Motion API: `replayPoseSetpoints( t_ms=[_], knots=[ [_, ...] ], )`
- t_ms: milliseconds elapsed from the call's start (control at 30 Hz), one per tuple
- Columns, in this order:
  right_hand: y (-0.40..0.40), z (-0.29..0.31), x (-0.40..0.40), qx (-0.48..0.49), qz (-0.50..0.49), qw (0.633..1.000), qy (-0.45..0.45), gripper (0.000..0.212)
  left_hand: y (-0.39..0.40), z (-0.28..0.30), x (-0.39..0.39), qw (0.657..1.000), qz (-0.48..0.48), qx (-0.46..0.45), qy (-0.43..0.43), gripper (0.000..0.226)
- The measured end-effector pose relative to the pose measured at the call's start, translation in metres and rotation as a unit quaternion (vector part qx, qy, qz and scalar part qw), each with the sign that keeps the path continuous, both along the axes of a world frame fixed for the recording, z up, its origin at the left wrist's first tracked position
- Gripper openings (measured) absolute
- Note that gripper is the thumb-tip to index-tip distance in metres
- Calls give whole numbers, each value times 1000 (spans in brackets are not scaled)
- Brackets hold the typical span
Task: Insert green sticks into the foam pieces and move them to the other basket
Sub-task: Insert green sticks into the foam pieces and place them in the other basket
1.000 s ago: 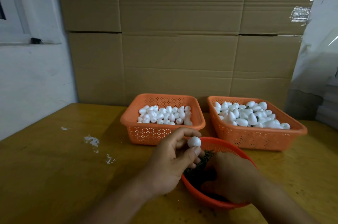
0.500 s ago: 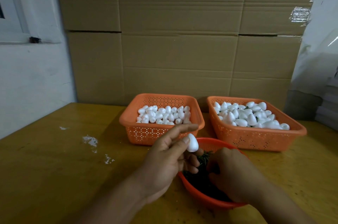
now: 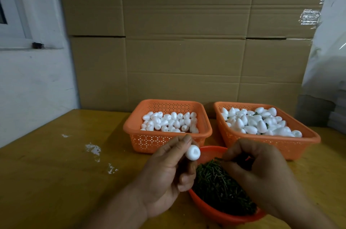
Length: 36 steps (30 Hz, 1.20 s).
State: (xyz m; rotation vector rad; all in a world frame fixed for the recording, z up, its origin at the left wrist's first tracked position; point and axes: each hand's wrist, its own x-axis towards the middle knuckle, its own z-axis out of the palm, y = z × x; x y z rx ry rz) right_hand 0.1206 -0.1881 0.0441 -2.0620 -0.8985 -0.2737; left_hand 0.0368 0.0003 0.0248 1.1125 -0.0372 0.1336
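The left hand (image 3: 164, 178) pinches a white foam piece (image 3: 193, 152) between thumb and forefinger, the other fingers curled beneath it, just above the 10 o'clock rim of the round bowl (image 3: 221, 213). The piece is smooth and egg-shaped; its blunt end, with a shallow dimple, faces the camera and slightly toward 3 o'clock, so its long axis runs away into the fingers. At 3 o'clock from it, near but apart, the right hand (image 3: 262, 174) hovers over the bowl with fingertips drawn together, pinching a thin green stick (image 3: 218, 159) whose tip pokes out toward 9 o'clock, at the foam; the rest of the stick is hidden in the fingers. The bowl is glossy orange-red plastic, heaped with dark green sticks (image 3: 219, 185) lying in every direction like needles. At 12 o'clock from the hands stand two square orange baskets with perforated walls: the left basket (image 3: 166, 140) holds smaller foam pieces, and the right basket (image 3: 269, 142) holds a fuller heap with bits of green between them. All rest on a yellow-brown wooden desk (image 3: 56, 182) marked with white flecks, backed by corrugated cardboard (image 3: 187, 51).
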Motion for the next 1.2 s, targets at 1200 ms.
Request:
replayPoseSetpoints(
  t_ms=[1200],
  knots=[
    [21,-8,-27,84,77,982,-153,22,-13,4,-4,976,158,148,-18,37]
  ],
)
